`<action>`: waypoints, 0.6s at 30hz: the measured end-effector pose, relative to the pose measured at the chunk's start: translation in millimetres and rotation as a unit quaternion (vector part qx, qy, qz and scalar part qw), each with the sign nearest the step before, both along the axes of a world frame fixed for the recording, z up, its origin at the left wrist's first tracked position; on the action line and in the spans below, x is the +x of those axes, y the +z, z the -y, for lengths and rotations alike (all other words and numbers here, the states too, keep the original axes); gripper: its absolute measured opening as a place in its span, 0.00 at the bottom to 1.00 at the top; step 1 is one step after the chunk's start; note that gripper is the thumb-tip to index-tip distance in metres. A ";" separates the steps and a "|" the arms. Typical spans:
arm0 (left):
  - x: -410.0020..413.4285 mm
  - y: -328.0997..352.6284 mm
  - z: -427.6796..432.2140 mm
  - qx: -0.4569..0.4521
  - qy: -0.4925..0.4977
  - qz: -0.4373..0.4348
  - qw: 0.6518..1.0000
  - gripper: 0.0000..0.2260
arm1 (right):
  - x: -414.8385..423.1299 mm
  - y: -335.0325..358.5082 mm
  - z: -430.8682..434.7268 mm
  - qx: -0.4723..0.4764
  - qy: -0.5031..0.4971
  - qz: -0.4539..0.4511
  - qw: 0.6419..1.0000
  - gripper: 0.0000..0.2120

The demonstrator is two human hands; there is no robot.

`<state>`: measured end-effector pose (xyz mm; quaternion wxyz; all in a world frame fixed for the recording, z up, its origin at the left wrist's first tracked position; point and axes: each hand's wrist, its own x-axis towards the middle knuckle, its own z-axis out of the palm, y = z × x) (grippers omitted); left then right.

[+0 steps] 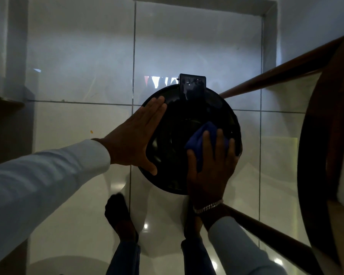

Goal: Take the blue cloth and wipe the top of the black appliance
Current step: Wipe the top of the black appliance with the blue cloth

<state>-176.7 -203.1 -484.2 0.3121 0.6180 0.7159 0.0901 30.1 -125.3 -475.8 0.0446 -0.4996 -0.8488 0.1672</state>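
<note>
A round black appliance (179,124) stands on the tiled floor below me, seen from straight above, with a small black box at its far edge. My right hand (211,167) presses a bunched blue cloth (202,138) onto the right side of the glossy top, fingers spread over the cloth. My left hand (135,139) lies flat against the appliance's left rim, fingers straight and together, thumb hooked on the near-left edge. It holds nothing. Part of the cloth is hidden under my right fingers.
A round dark wooden table (322,147) with slanted brown legs (276,76) stands close on the right. My two feet (121,217) stand on the glossy white floor tiles (77,124) just below the appliance. A grey wall frame runs along the far side.
</note>
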 end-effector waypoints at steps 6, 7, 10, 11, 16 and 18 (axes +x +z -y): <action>0.6 -0.4 -1.7 0.002 0.003 0.004 1.000 0.66 | -47.4 -4.8 -14.9 -0.009 -0.007 -0.003 1.000 0.27; 0.8 -0.2 -1.8 0.004 0.003 0.004 1.000 0.66 | -55.9 -5.5 -13.4 -0.006 0.012 0.004 1.000 0.27; 1.4 2.5 -0.8 0.010 0.003 0.004 1.000 0.66 | -51.0 -2.8 9.0 0.009 0.154 0.028 0.988 0.27; 1.3 3.7 -0.8 0.013 0.000 -0.003 1.000 0.65 | -38.3 -1.3 15.9 0.010 0.206 0.030 0.978 0.26; -1.0 6.7 -1.4 -0.004 -0.009 -0.003 1.000 0.65 | 24.8 3.0 -5.9 0.012 0.217 0.068 0.974 0.26; -1.3 6.0 -0.6 -0.004 -0.008 0.005 1.000 0.65 | 8.2 3.0 -27.4 -0.004 0.102 0.049 0.994 0.26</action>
